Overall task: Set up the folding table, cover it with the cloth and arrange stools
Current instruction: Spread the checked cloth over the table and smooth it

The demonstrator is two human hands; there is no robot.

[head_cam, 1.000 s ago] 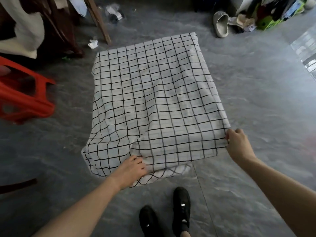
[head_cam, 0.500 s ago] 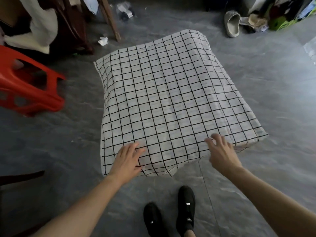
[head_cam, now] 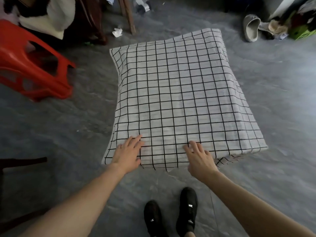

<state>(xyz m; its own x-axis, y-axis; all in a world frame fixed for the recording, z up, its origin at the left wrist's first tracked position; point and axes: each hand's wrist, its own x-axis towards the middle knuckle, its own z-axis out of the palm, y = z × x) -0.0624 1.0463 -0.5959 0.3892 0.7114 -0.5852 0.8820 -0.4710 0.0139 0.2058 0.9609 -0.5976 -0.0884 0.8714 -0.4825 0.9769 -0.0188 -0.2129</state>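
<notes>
your white cloth with the black grid (head_cam: 177,100) lies spread flat over the low desk, hiding its top completely; the edges droop over all sides, and the near right corner hangs in a loose fold just above the floor. your red plastic stool (head_cam: 32,65) lies tipped on its side on the floor, well apart to the left of the covered desk.

Counted one white black-grid checked cloth (head_cam: 177,100), one red plastic stool (head_cam: 32,65) left of it, two black sneakers (head_cam: 187,211), two bare hands (head_cam: 127,153), one grey slipper (head_cam: 251,28).
</notes>
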